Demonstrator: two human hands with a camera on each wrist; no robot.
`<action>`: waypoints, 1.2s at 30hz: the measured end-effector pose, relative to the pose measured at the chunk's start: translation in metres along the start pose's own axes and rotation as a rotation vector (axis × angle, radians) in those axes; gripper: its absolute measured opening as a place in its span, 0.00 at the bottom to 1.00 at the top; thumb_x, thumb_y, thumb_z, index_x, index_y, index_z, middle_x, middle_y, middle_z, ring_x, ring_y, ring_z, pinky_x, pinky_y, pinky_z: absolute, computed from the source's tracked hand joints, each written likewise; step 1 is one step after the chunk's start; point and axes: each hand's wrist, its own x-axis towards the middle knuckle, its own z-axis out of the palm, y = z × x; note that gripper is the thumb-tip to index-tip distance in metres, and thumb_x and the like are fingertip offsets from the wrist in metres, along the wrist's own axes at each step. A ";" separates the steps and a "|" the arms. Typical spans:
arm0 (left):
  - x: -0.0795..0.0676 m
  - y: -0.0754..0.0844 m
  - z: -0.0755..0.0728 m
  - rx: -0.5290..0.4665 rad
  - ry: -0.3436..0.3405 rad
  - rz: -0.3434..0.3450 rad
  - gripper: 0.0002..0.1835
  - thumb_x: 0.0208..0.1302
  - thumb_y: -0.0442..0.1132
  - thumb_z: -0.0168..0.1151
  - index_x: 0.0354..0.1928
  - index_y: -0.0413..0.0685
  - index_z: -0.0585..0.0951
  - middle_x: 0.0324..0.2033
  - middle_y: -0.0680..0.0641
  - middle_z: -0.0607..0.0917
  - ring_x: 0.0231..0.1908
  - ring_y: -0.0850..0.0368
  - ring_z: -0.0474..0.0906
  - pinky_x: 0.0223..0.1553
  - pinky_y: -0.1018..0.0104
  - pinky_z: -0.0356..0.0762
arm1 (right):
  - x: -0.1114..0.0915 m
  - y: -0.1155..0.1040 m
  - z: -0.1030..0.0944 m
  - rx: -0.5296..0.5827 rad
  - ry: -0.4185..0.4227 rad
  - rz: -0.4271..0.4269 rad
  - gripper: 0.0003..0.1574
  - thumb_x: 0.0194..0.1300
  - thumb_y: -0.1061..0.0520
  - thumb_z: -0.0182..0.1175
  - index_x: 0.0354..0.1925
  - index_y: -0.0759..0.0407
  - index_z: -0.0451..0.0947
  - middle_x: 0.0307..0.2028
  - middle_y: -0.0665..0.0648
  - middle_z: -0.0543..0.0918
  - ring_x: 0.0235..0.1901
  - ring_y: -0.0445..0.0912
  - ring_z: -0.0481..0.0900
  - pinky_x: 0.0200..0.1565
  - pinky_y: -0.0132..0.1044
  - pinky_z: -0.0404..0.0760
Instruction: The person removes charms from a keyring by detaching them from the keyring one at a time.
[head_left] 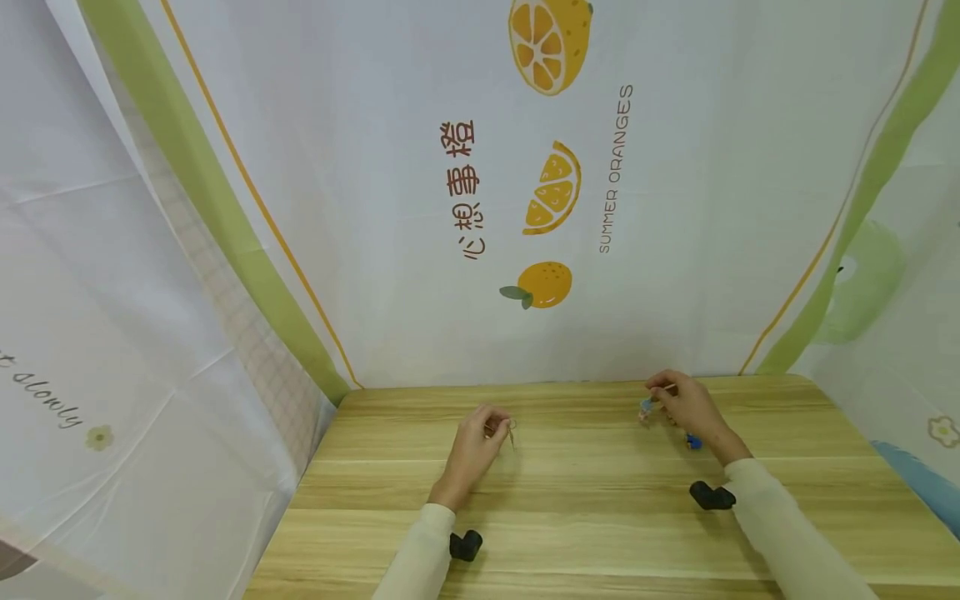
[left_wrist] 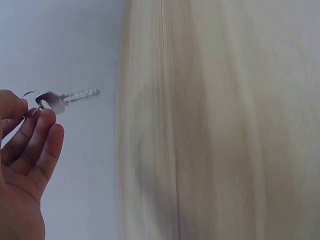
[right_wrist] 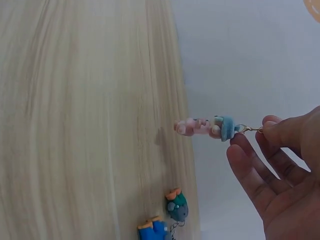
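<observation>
A key [left_wrist: 57,101] on a metal ring hangs from my left hand [head_left: 477,442], whose thumb and finger pinch the ring [left_wrist: 31,93]. My right hand [head_left: 686,407] holds up a small figurine charm [right_wrist: 202,126] by its gold clasp [right_wrist: 252,129]. The charm has a pink body and a light blue top, and it dangles over the table. Below the right hand, two more small charms lie on the wood: one blue and orange [right_wrist: 152,229], one green and grey [right_wrist: 177,205] with a chain.
The wooden table [head_left: 570,517] ends at a white curtain [head_left: 405,317] printed with oranges. Black wrist devices [head_left: 467,546] are worn at both sleeves. More printed fabric [head_left: 135,375] hangs at the left side.
</observation>
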 end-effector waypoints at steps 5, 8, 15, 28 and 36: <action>0.002 -0.002 -0.001 -0.011 -0.013 -0.045 0.06 0.79 0.35 0.62 0.50 0.41 0.84 0.42 0.47 0.88 0.40 0.58 0.84 0.43 0.69 0.86 | 0.003 0.004 -0.003 0.010 -0.002 0.022 0.15 0.83 0.65 0.51 0.59 0.71 0.78 0.53 0.74 0.83 0.47 0.62 0.87 0.43 0.51 0.90; 0.004 -0.003 -0.002 -0.043 -0.017 -0.077 0.07 0.80 0.34 0.60 0.51 0.38 0.83 0.42 0.45 0.88 0.41 0.55 0.86 0.45 0.69 0.86 | 0.004 0.007 -0.004 0.020 0.002 0.036 0.15 0.83 0.65 0.51 0.59 0.71 0.78 0.53 0.74 0.83 0.48 0.63 0.86 0.44 0.51 0.90; 0.007 -0.009 -0.002 -0.154 -0.019 -0.122 0.08 0.80 0.33 0.59 0.51 0.34 0.82 0.43 0.40 0.89 0.42 0.47 0.88 0.43 0.69 0.88 | 0.007 0.014 -0.007 0.048 0.009 0.057 0.16 0.83 0.66 0.49 0.60 0.74 0.76 0.56 0.77 0.81 0.51 0.65 0.85 0.46 0.49 0.91; 0.007 -0.027 0.002 -0.253 -0.010 -0.197 0.09 0.80 0.32 0.59 0.52 0.32 0.82 0.47 0.34 0.87 0.47 0.39 0.89 0.49 0.52 0.90 | 0.009 0.020 -0.013 0.013 0.046 0.101 0.15 0.83 0.66 0.50 0.58 0.76 0.76 0.53 0.79 0.81 0.48 0.66 0.86 0.43 0.50 0.91; 0.004 -0.040 0.004 -0.303 0.010 -0.270 0.09 0.79 0.32 0.60 0.50 0.30 0.81 0.47 0.32 0.86 0.48 0.37 0.89 0.48 0.51 0.90 | 0.009 0.029 -0.017 0.019 0.057 0.145 0.17 0.83 0.66 0.49 0.60 0.77 0.74 0.56 0.80 0.79 0.51 0.68 0.85 0.47 0.51 0.91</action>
